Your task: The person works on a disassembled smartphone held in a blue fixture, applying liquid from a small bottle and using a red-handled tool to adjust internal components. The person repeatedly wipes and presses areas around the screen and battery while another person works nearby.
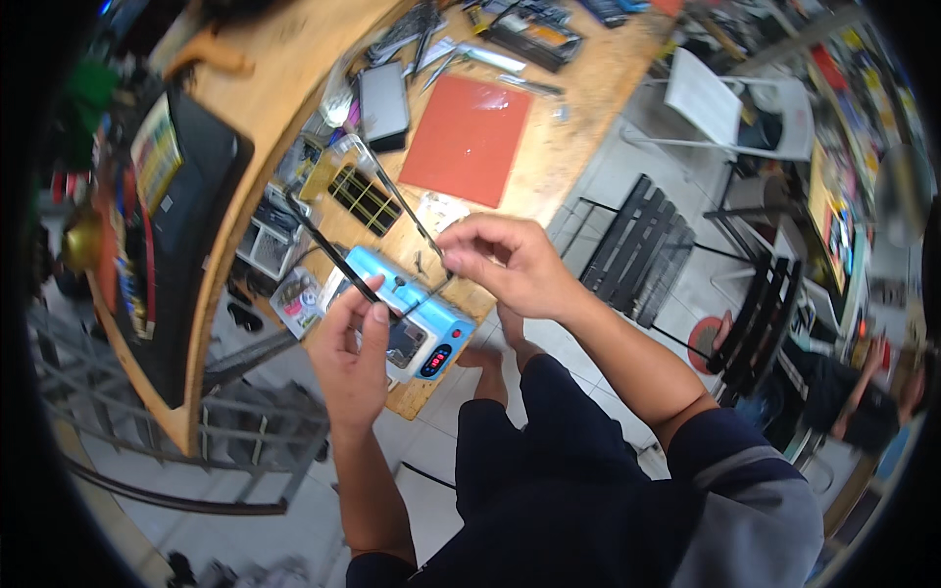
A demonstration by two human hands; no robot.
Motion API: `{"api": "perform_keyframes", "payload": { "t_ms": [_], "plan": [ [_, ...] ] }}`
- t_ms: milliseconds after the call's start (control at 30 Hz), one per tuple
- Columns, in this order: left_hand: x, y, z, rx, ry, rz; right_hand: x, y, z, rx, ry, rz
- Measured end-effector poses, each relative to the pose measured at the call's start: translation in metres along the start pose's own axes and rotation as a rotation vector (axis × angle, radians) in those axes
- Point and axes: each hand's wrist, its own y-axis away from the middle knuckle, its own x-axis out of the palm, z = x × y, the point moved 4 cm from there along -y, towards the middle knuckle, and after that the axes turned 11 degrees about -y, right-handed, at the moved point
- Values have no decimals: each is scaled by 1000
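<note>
Both my hands hold a thin dark frame (333, 250) made of long narrow strips, lifted over a light blue box-shaped device (438, 338) with a red display at the wooden workbench's (573, 118) near edge. My left hand (353, 358) grips one long strip between thumb and fingers. My right hand (510, 260) pinches the other long strip (402, 201) at its near end. The strips run up and to the left, away from me, above a black gridded part (365, 199).
A red mat (469, 137), a dark flat tablet (383, 103) and several hand tools (421, 39) lie farther along the bench. A black monitor (186, 220) stands at left. Black folding chairs (637, 250) and a white chair (725, 108) stand at right, another person (843, 397) beyond.
</note>
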Motion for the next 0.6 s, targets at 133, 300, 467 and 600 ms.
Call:
{"api": "perform_keyframes", "payload": {
  "t_ms": [133,300,467,600],
  "plan": [
    [25,35,-55,-48,191,189,-15,89,64,50,-318,-67],
    [38,68,-103,54,322,356,-10,155,141,-260,-86,-283],
    [2,76,-173,641,-233,-214,3,206,204,-517,434,-445],
    [-4,80,-234,1073,-554,-283,22,218,224,-530,434,-357]
  ]
}}
